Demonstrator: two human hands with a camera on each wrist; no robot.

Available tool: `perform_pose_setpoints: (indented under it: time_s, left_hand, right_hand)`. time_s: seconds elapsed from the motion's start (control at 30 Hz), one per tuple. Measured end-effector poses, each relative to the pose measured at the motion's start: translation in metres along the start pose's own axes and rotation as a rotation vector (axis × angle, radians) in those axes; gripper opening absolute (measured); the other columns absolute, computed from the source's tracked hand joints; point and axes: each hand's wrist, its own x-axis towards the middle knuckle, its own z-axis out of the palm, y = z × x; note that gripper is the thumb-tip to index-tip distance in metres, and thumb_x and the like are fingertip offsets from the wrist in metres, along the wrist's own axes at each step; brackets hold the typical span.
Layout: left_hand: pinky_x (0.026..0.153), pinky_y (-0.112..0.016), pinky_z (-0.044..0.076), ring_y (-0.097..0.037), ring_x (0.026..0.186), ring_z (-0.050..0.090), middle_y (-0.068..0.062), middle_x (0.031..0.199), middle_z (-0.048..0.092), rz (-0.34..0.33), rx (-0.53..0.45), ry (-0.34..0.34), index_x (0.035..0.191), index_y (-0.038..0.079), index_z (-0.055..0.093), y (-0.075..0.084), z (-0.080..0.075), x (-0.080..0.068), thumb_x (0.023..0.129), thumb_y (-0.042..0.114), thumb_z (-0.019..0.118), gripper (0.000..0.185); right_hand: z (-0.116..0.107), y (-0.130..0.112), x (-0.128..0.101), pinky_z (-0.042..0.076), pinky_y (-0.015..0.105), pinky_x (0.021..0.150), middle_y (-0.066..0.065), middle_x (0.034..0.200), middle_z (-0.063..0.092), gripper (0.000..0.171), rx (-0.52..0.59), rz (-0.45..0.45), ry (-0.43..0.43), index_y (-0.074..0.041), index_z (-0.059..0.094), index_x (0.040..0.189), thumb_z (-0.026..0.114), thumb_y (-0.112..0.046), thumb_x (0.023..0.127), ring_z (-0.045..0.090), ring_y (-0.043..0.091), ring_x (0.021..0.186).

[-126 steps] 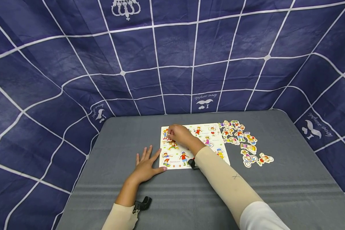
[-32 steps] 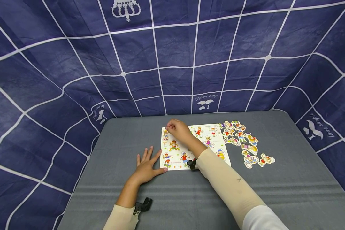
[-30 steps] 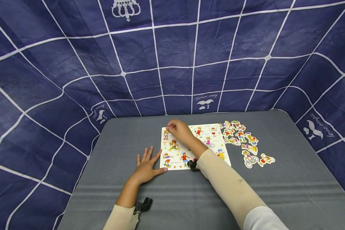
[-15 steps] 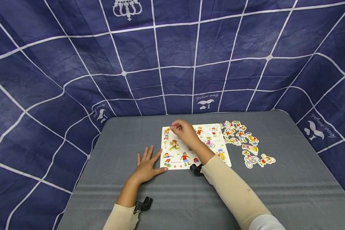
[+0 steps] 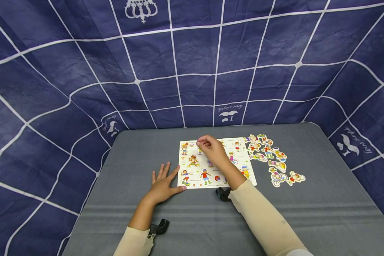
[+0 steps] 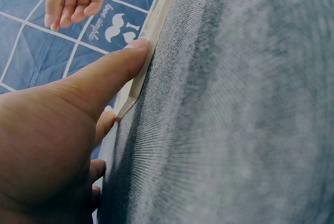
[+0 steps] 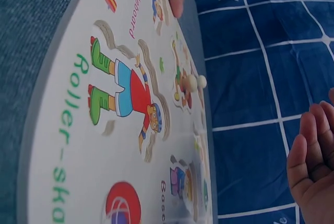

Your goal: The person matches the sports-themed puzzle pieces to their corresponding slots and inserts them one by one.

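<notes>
A white puzzle board [image 5: 251, 180] printed with sporty children lies on the table; its cut-out recesses show in the right wrist view. My left hand [image 5: 161, 188] rests flat with spread fingers on the cloth, its thumb [image 6: 136, 51] touching the board's edge. Above the board's upper middle hovers my right hand [image 5: 212, 147], fingers [image 7: 313, 135] loosely curled with nothing visible between them. The runner piece [image 5: 193, 161] sits in its recess, a round wooden knob [image 7: 191, 83] standing up from it. At the upper left corner is the basketball figure [image 5: 184, 149]. The right hand covers some pictures.
Several loose figure pieces [image 5: 268, 151] lie right of the board, among them a cyclist piece [image 5: 276, 176] and a racket player piece [image 5: 295, 177]. Grey cloth [image 5: 166, 142] covers the table. A blue checked curtain [image 5: 195, 89] hangs behind and at both sides.
My right hand has lifted off the board's upper left corner and moved right, uncovering the basketball figure there. The left hand has stayed in place.
</notes>
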Motion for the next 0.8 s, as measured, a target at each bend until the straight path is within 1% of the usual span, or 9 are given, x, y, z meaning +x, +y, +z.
perform_pose_setpoints:
  time_s: [0.23,0.4,0.57,0.8]
  left_hand:
    - [0.121,-0.068,-0.011,-0.038,0.159,-0.005,-0.012,0.172,0.004,0.003,-0.004,0.001,0.160,0.030,0.031,0.001,-0.001,0.000,0.083,0.068,0.070,0.094]
    - [0.121,-0.068,-0.011,-0.038,0.159,-0.006,-0.012,0.172,0.004,0.001,-0.008,-0.003,0.160,0.031,0.030,0.001,-0.002,-0.001,0.083,0.067,0.070,0.094]
    - [0.121,-0.068,-0.011,-0.038,0.159,-0.006,-0.012,0.172,0.003,-0.001,-0.013,-0.004,0.160,0.031,0.030,0.002,-0.002,-0.002,0.083,0.067,0.071,0.094]
    - [0.121,-0.067,-0.011,-0.037,0.159,-0.006,-0.011,0.172,0.003,-0.004,-0.013,-0.011,0.160,0.032,0.029,0.002,-0.003,-0.001,0.083,0.068,0.070,0.095]
  right_hand:
    - [-0.012,-0.001,-0.008,0.052,0.024,0.081,0.003,0.098,0.070,0.017,0.012,0.017,0.032,-0.016,0.071,0.106,0.065,-0.029,0.099,0.063,0.015,0.088]
    - [-0.021,0.001,-0.010,0.051,0.020,0.078,0.005,0.099,0.070,0.019,0.023,0.022,0.058,-0.014,0.071,0.107,0.067,-0.030,0.099,0.063,0.016,0.087]
    - [-0.029,0.002,-0.010,0.051,0.018,0.077,0.008,0.100,0.070,0.021,0.029,0.015,0.067,-0.011,0.071,0.109,0.066,-0.029,0.099,0.063,0.017,0.088]
    - [-0.040,0.003,-0.010,0.051,0.018,0.078,0.007,0.100,0.070,0.021,0.039,0.020,0.096,-0.013,0.071,0.109,0.067,-0.031,0.099,0.064,0.017,0.088]
